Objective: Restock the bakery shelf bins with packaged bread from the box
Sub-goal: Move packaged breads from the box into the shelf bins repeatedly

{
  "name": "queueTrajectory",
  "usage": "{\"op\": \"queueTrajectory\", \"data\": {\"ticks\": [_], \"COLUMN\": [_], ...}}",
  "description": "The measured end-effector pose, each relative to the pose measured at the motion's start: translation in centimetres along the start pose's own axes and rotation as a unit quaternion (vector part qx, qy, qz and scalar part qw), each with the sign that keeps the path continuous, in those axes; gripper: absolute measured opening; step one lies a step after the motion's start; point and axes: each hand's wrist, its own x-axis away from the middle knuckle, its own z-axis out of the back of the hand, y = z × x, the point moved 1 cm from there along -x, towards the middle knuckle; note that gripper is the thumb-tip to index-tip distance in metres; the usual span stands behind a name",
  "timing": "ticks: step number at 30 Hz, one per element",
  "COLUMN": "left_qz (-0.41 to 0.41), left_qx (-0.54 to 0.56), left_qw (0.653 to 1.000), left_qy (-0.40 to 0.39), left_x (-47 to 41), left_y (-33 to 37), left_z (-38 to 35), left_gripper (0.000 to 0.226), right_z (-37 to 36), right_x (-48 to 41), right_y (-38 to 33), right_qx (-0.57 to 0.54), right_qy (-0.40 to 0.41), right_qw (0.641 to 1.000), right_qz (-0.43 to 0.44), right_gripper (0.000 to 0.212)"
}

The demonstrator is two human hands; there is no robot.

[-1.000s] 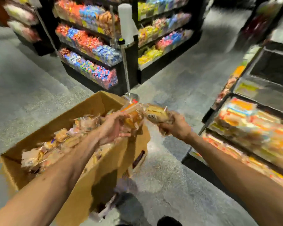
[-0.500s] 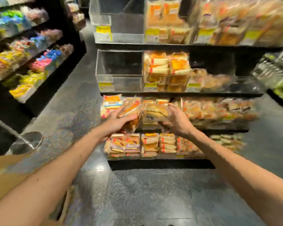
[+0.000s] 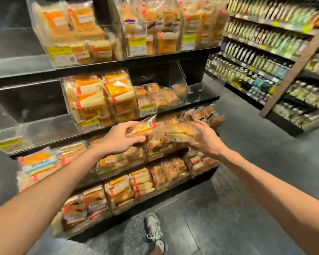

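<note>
Bright overhead store light; glare streaks the clear bins (image 3: 35,126). Motion blur smears the whole frame, and wide-angle distortion bends the edges.

Left hand (image 3: 118,139), right hand (image 3: 205,139) (both mid-grip)

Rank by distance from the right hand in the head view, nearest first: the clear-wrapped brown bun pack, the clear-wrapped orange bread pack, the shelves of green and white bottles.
1. Brown bun pack: held in the right hand.
2. Orange bread pack: just left, in the left hand.
3. Bottle shelves: far right, across the aisle.
</note>
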Motion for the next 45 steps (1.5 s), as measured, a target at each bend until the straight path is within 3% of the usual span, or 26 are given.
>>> {"op": "queueTrajectory", "data": {"ticks": [3,6,9,15,19,25,28,31,33,37,40,45], "left_qz": [-0.059,-0.061,-0.015,0.055,0.108,0.191,0.269,0.342,0.37,0.367,0.363,0.372], "left_qx": [-0.055,-0.049,0.0,0.101,0.171,0.271,0.345,0.365,0.357,0.313,0.273,0.069], "left_qw": [0.997,0.997,0.999,0.989,0.97,0.924,0.876,0.833,0.821,0.847,0.864,0.913], "left_qy": [-0.002,0.015,0.038,0.09,0.136,0.193,0.202,0.237,0.247,0.224,0.217,0.155], "left_x": [-5.2,-11.1,-17.4,-27.6,-32.6,-39.2,-41.7,-43.7,-45.0,-47.9,-50.2,-52.6], "left_y": [1.0,1.0,0.3,0.5,0.8,1.0,1.2,1.2,1.4,1.8,2.0,0.6], "left_z": [-0.1,0.3,0.9,2.0,1.3,-1.3,-2.9,-4.6,-5.5,-7.0,-8.1,-8.0], "left_gripper": [0.055,0.058,0.061,0.042,0.05,0.022,0.015,0.016,0.022,0.037,0.035,0.045], "right_z": [1.7,3.3,5.0,8.4,10.6,13.9,14.9,15.7,16.0,16.3,15.9,14.8], "right_x": [-3.7,-8.5,-14.4,-22.9,-26.7,-33.2,-36.9,-40.2,-41.6,-44.0,-44.9,-45.3], "right_y": [2.2,3.8,5.7,8.6,11.3,16.3,19.4,22.3,23.7,25.2,25.9,26.6], "right_qx": [0.001,0.005,0.02,0.0,0.002,0.019,0.029,0.028,0.022,0.006,0.003,-0.008], "right_qy": [0.019,0.02,0.008,0.028,0.035,0.01,-0.011,-0.051,-0.077,-0.11,-0.114,-0.119], "right_qw": [1.0,0.999,0.999,0.998,0.998,1.0,0.997,0.992,0.989,0.983,0.981,0.985], "right_qz": [-0.023,-0.036,-0.048,-0.058,-0.042,0.023,0.069,0.108,0.124,0.147,0.156,0.126], "right_gripper": [0.062,0.066,0.065,0.059,0.056,0.066,0.068,0.068,0.07,0.069,0.068,0.069]}}
